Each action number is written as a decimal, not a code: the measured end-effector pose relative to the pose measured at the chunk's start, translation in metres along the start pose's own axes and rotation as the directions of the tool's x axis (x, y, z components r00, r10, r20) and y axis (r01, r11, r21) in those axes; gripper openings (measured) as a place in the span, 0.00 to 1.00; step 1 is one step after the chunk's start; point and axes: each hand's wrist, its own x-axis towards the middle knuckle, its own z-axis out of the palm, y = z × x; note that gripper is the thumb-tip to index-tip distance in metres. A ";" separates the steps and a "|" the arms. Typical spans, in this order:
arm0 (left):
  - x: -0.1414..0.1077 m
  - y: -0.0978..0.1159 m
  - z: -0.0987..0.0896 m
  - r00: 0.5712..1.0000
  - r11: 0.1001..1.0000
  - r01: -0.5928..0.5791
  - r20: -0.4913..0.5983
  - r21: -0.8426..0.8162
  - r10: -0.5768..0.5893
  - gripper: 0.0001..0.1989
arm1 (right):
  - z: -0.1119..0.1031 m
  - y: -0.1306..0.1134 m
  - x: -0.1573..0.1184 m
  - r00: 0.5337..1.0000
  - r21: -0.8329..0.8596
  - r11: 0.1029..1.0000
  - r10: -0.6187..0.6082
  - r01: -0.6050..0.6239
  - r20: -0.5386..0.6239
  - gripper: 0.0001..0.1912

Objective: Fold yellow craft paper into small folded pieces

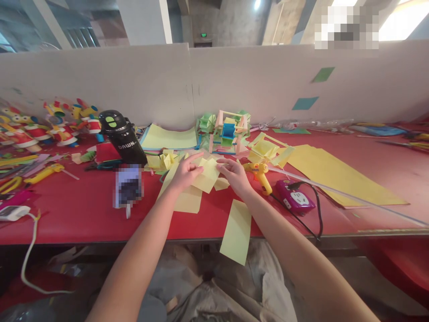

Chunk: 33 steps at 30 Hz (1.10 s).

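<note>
Between my two hands is a small pale yellow sheet of paper (207, 176), tilted over the red table. My left hand (188, 171) grips its left side between thumb and fingers, with the index finger stretched out. On the other side, my right hand (233, 175) pinches the sheet's upper right edge. Larger pale yellow paper (188, 201) lies beneath the left hand. A loose yellow strip of paper (236, 230) hangs over the table's front edge. Just right of my right hand lies a yellow glue gun (261, 173).
Behind my hands stands a wooden-stick frame (229, 132) with coloured folded paper. A black bottle (122, 138) and a phone (129, 188) on a stand are at left. A purple power socket (296, 198) with a cable and yellow sheets (335, 174) lie right. Paper figures (60, 125) crowd the far left.
</note>
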 end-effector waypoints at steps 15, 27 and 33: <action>0.001 0.000 -0.001 0.998 0.999 -0.051 -0.026 -0.008 0.050 0.23 | -0.001 0.002 0.001 0.998 -0.029 0.998 -0.062 0.061 -0.009 0.25; 0.000 0.001 0.000 0.998 1.000 -0.009 -0.055 0.030 0.011 0.19 | -0.003 0.001 0.001 0.990 -0.072 0.991 -0.119 0.114 -0.070 0.22; 0.003 -0.004 -0.003 0.993 1.000 -0.027 -0.116 -0.006 0.026 0.15 | -0.005 0.002 0.002 0.967 -0.203 0.961 -0.218 0.189 -0.130 0.15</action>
